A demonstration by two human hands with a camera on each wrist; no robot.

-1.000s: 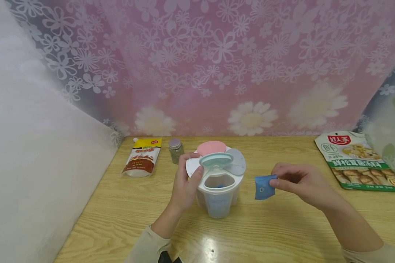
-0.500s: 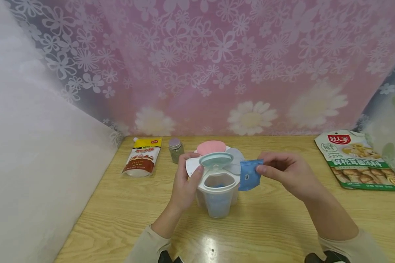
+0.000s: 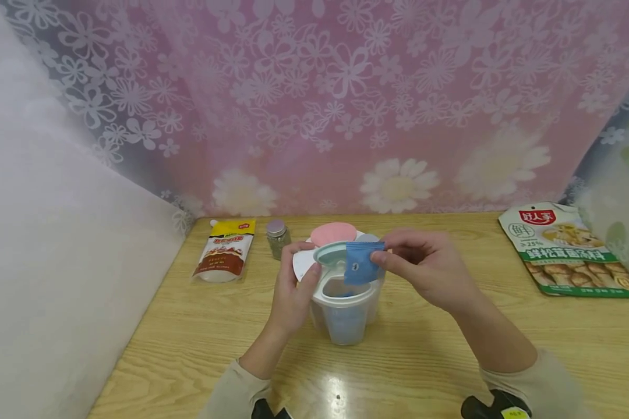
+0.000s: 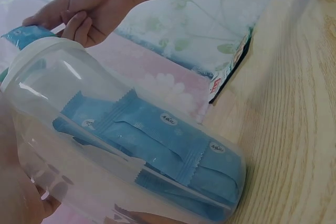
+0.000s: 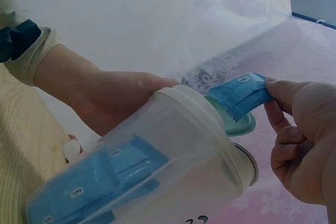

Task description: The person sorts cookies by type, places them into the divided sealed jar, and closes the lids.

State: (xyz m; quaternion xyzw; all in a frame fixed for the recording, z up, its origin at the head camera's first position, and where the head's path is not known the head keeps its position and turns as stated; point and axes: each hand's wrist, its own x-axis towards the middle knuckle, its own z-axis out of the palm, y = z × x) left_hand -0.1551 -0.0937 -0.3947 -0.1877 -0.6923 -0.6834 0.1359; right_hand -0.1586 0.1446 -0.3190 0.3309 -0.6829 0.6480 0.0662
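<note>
A translucent storage container [image 3: 346, 325] with several lid flaps stands on the wooden table. Its pale green flap [image 3: 327, 254] is raised above the front compartment's opening. My left hand [image 3: 290, 297] grips the container's left side, thumb on top by the white flap. With thumb and fingers, my right hand [image 3: 432, 270] pinches a small blue sachet [image 3: 361, 266] by its right edge. This sachet hangs just above the opening, in front of part of the green flap. Through the clear wall in the left wrist view, several blue sachets [image 4: 157, 132] lie inside the compartment.
At the back left lie a yellow, white and brown pouch [image 3: 224, 250] and a small glass jar [image 3: 278, 240] with a purplish lid. A large green and white food bag [image 3: 571, 250] lies at the back right. A flowered curtain [image 3: 314, 116] hangs behind the table.
My right hand has carried the blue sachet leftward, from beside the container to over its front opening. My left hand keeps its grip, and the container stays where it was.
</note>
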